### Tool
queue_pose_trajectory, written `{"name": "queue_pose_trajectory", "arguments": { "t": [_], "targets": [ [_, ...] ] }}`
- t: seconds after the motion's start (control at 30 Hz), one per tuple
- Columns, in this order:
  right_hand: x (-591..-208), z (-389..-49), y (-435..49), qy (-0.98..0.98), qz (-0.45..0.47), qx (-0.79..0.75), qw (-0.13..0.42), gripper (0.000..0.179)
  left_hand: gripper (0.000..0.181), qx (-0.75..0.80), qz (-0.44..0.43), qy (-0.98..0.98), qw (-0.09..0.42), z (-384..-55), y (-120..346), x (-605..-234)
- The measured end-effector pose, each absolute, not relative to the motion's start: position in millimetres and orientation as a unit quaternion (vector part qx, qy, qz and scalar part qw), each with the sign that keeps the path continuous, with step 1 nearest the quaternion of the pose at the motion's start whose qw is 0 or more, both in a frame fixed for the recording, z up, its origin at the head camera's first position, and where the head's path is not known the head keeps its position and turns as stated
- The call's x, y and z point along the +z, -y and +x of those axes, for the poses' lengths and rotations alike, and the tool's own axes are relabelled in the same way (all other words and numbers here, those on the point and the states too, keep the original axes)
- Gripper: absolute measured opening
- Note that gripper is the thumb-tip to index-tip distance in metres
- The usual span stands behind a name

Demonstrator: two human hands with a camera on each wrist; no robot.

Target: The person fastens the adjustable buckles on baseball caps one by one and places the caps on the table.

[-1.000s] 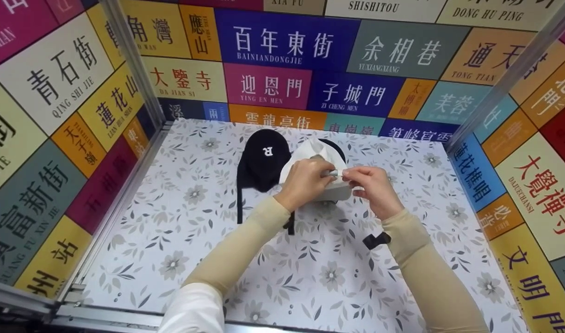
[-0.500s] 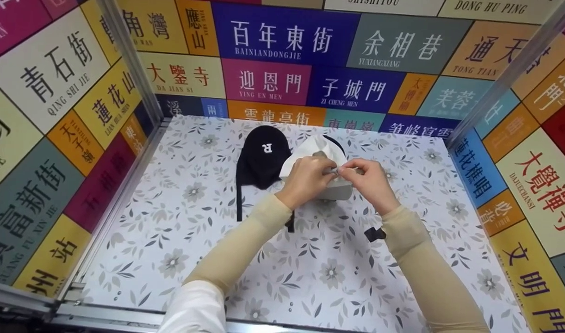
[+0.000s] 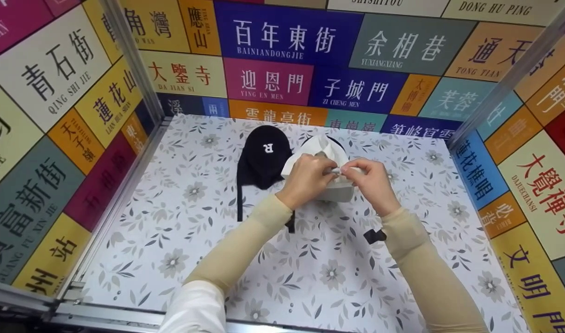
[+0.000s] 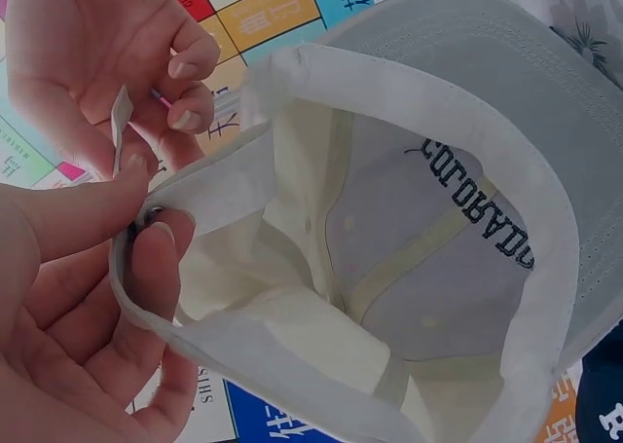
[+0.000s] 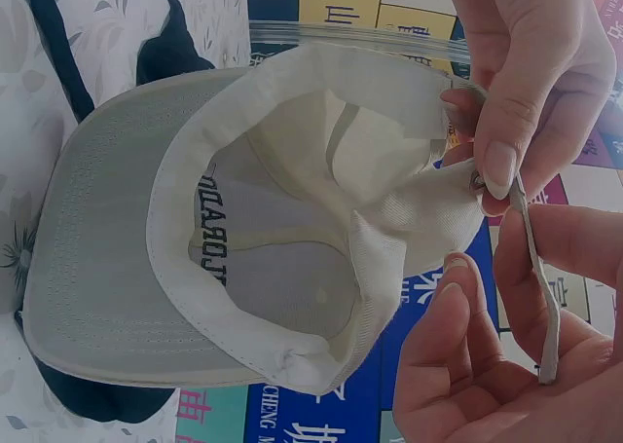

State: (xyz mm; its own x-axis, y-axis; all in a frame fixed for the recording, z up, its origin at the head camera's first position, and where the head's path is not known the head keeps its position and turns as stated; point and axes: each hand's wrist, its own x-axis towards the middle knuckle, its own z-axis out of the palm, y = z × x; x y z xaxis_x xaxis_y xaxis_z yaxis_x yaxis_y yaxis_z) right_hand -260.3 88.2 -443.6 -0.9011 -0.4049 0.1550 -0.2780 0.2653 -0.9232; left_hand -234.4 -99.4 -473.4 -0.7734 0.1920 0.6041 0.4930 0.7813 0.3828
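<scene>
A pale cap [image 3: 319,150] with a grey brim [image 3: 335,192] is held up over the table, its open underside facing the wrist cameras. Dark lettering [image 4: 477,200] shows inside its crown. My left hand [image 3: 307,178] grips the back band at a small metal fastener [image 5: 477,180], thumb pressed over it. The free end of the cap's strap [image 5: 545,307] sticks out past that thumb. My right hand [image 3: 368,180] pinches this strap end between thumb and finger; its other fingers are loosely bent.
A black cap [image 3: 266,155] with a white R lies just left of the pale cap, its black straps [image 3: 239,203] trailing forward. A dark rounded thing [image 5: 107,399] shows behind the brim. Sign-printed panels [image 3: 287,39] and metal posts enclose the flowered table [image 3: 185,259].
My right hand has shifted slightly left, its fingertips now close against the left hand's at the strap. My left hand stays nearly where it was.
</scene>
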Motion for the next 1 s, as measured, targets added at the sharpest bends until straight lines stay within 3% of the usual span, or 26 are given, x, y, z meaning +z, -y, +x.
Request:
{"name": "queue_pose_trajectory", "arguments": {
  "t": [0.43,0.7,1.0],
  "targets": [
    [-440,-259,-93,-0.803,-0.201,-0.559,0.038,0.020,0.011,-0.260,-0.181,0.908,0.275,-235,101,-474],
    [-470,-280,-99,-0.810,-0.200,-0.551,0.029,0.021,0.012,-0.257,-0.178,0.911,0.269,-234,101,-475],
    [-476,-282,-96,-0.821,-0.242,-0.516,-0.047,0.018,0.012,-0.258,-0.182,0.911,0.266,-232,100,-475]
  ]
}}
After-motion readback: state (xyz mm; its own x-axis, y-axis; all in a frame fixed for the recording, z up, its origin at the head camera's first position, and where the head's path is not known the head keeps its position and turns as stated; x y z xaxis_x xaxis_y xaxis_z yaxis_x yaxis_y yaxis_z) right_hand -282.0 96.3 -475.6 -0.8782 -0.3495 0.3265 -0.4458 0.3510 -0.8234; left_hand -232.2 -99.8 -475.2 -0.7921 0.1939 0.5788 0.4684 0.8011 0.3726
